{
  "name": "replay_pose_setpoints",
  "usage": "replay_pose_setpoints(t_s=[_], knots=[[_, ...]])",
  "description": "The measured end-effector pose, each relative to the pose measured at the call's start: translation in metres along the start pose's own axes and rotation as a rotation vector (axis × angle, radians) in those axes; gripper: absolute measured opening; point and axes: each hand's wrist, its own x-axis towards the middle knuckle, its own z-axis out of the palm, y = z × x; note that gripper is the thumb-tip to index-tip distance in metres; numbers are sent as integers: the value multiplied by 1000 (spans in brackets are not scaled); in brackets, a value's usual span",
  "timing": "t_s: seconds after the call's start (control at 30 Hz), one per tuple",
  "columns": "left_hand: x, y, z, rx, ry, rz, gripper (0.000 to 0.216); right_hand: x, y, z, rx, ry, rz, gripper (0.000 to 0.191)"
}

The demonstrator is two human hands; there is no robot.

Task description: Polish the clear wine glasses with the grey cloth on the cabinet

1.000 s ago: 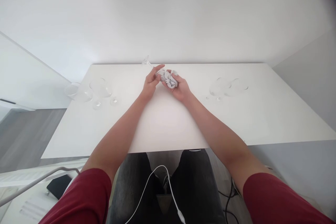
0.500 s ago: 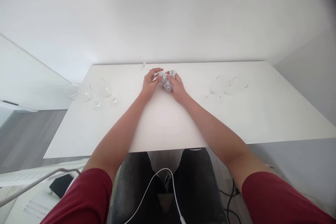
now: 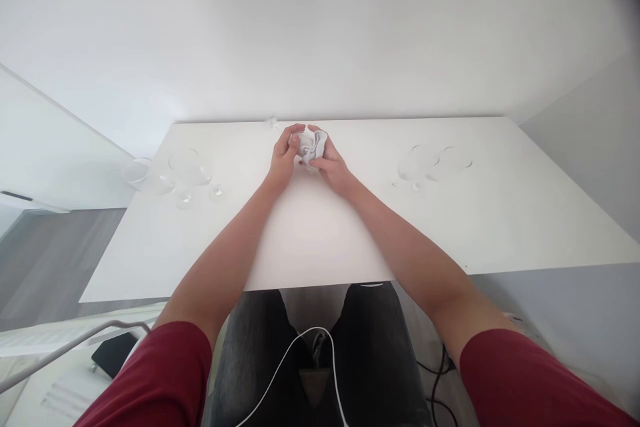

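My left hand (image 3: 287, 155) is closed around a wine glass (image 3: 271, 123) that lies tilted, its clear foot sticking out to the upper left past my fingers. The bowl is mostly hidden by my hands and a cloth. My right hand (image 3: 334, 161) grips the crumpled pale grey cloth (image 3: 313, 145) and presses it at the glass's bowl end. Both hands are close together above the far middle of the white table (image 3: 310, 233).
At the left of the table stand two clear stemmed glasses, one (image 3: 190, 167) beside the other (image 3: 145, 175). More clear glasses (image 3: 425, 163) stand to the right. A white wall (image 3: 320, 33) rises behind the table. A white cable (image 3: 280, 373) hangs across my lap.
My right hand and the cloth have shifted slightly left and turned about the glass. The glass's foot has moved a little left and up. The other glasses stay put.
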Motion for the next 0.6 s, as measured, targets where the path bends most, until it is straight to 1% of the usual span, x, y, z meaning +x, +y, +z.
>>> replay_pose_setpoints(t_s=[0.07, 0.13, 0.23, 0.3, 0.33, 0.4, 0.47, 0.53, 0.6], knots=[[1, 1, -1, -14, 3, 1, 46, 1, -3, -2, 91, -73, 52, 66], [1, 3, -1, -11, -11, 9, 48, 4, -5, -7, 183, -72, 96, 59], [1, 7, 0, 2, -114, 68, 51, 11, -1, -17, 251, 70, 80, 50], [0, 9, 1, 6, -179, 103, 53, 14, 4, -22, 241, 180, 49, 46], [0, 8, 2, 4, -183, 108, 54, 15, 7, -22, 209, 232, 22, 45], [0, 5, 1, -1, -126, 94, 54, 14, 10, -22, 97, 322, -62, 45], [2, 0, -2, -10, -8, 71, 54, 13, 11, -20, -2, 402, -164, 45], [4, -6, -4, -19, 107, 62, 55, 13, 10, -19, -2, 462, -236, 45], [5, -10, -5, -35, 158, 60, 57, 13, 7, -17, 73, 462, -249, 45]])
